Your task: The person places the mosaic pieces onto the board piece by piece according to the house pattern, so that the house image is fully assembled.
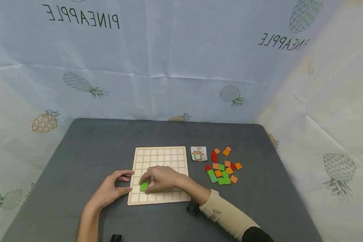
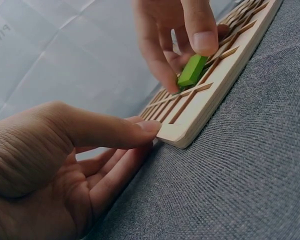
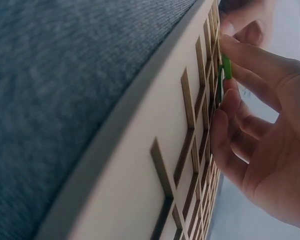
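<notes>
A wooden grid board (image 1: 158,202) lies on the grey table, with rows of square recesses. Over its lower left part, my right hand (image 1: 163,178) pinches a green square block (image 1: 144,186) between thumb and fingers. The left wrist view shows this green block (image 2: 192,70) tilted, close over the grid, with darker green just beneath it. In the right wrist view the fingers partly hide the block (image 3: 226,66). At the board's left edge, my left hand (image 1: 110,189) rests its thumb and fingertips, spread apart along the wood.
A small pattern card (image 1: 199,153) lies right of the board. Beyond it are scattered green, orange and red pieces (image 1: 225,174), some round. Dark objects (image 1: 193,207) sit near the right forearm and at the front edge. Pineapple-print cloth (image 1: 169,97) hangs behind the table.
</notes>
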The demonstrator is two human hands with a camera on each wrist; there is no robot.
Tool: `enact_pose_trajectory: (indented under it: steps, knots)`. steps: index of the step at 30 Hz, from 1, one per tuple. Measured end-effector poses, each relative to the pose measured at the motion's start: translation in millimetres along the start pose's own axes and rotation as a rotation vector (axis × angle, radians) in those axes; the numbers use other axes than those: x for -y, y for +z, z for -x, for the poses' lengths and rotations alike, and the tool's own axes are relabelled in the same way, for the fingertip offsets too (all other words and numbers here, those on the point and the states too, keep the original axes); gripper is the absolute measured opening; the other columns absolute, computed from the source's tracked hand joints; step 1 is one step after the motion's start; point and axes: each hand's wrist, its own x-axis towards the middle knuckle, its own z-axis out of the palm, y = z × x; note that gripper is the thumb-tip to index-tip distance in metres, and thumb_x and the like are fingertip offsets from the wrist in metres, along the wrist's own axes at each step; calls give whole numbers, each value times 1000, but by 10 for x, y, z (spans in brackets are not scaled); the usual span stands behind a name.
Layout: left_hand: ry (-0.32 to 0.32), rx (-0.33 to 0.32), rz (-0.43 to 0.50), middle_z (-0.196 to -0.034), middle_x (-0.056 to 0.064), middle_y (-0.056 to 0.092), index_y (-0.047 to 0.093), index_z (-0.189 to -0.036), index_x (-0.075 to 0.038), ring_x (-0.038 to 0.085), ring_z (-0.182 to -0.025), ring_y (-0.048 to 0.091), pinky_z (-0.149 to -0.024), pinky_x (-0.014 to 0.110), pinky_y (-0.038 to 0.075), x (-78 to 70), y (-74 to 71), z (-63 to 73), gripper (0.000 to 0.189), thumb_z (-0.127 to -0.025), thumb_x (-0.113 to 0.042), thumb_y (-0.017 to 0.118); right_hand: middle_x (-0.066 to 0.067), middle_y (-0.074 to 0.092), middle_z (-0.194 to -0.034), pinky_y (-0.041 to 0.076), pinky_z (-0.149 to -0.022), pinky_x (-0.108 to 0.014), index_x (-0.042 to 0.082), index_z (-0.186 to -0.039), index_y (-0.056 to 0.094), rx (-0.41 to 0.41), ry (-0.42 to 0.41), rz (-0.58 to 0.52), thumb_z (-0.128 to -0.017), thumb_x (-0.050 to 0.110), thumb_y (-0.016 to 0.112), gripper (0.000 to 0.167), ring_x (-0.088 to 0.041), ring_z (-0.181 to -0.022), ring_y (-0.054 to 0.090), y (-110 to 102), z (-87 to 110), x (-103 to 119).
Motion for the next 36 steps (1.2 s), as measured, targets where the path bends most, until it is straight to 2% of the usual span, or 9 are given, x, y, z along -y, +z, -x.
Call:
enact_pose_trajectory:
  steps: [7,13,19,26,31,36]
  knots:
    - [9,15,10,-144,14,65,66,-145,-9,22,-120,66,-89,25,57,11,-5,10,59,-91,-12,87,13,69,-105,44,-62,-14,31,-128,78,6,-4,8,-95,36,85,34,4,-73,54,-4,1,40]
    - [6,24,1,-145,13,65,65,-147,-9,26,-122,66,-90,26,56,11,0,1,60,-91,-13,87,13,73,-108,46,-66,-11,29,-120,82,-13,-42,-55,-96,29,85,24,8,-75,57,-14,30,-3]
    - [-7,18,-5,-142,13,66,67,-145,-10,25,-121,66,-90,26,55,7,6,1,59,-90,-12,87,9,76,-113,48,-68,-9,25,-122,82,3,-69,-116,-98,24,83,24,10,-75,59,-54,86,-43]
    - [-13,16,-9,-143,12,66,66,-146,-10,25,-122,66,-91,26,55,11,19,0,60,-90,-13,88,5,77,-118,49,-77,-8,19,-125,80,10,-81,-177,-98,21,83,27,11,-81,61,-118,170,-95]
    - [-19,18,-6,-143,12,65,66,-145,-10,25,-122,65,-90,26,54,6,26,-3,60,-90,-12,88,1,77,-116,52,-81,-11,16,-128,79,-26,-89,-188,-98,23,83,31,5,-88,65,-230,278,-145]
    - [-34,16,-9,-142,13,65,66,-145,-10,25,-122,65,-90,27,54,-3,24,-3,60,-89,-11,88,-2,79,-122,57,-85,-19,13,-129,79,-83,-79,-239,-100,21,80,30,-1,-94,71,-333,391,-225]
